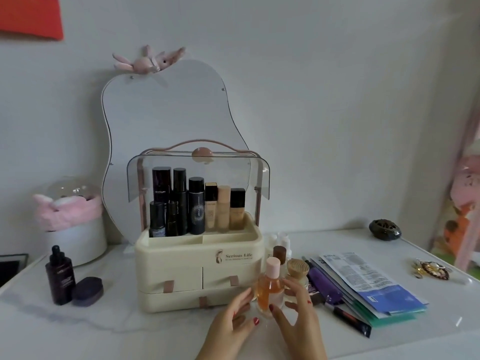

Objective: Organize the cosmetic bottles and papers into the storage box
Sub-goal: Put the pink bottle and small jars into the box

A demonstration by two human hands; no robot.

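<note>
A cream storage box (197, 271) with its clear lid raised is seen on the white table (130, 331), bottles lined up in its top tray. A stack of papers (374, 289) lies to its right. Just before the box, an orange bottle (268, 287) is held upright between the left hand (231, 326) and right hand (298, 318), fingers curled around it.

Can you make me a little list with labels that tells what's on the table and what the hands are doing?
box: cream storage box, clear lid up, drawers shut
top tray: eight bottles standing upright
being held: orange bottle with pink cap
left hand: fingers by the bottle's lower left side
right hand: fingers around the bottle's right side
left of box: dark dropper bottle, purple compact
right of box: stacked papers, purple tube, wooden-capped jar
</note>
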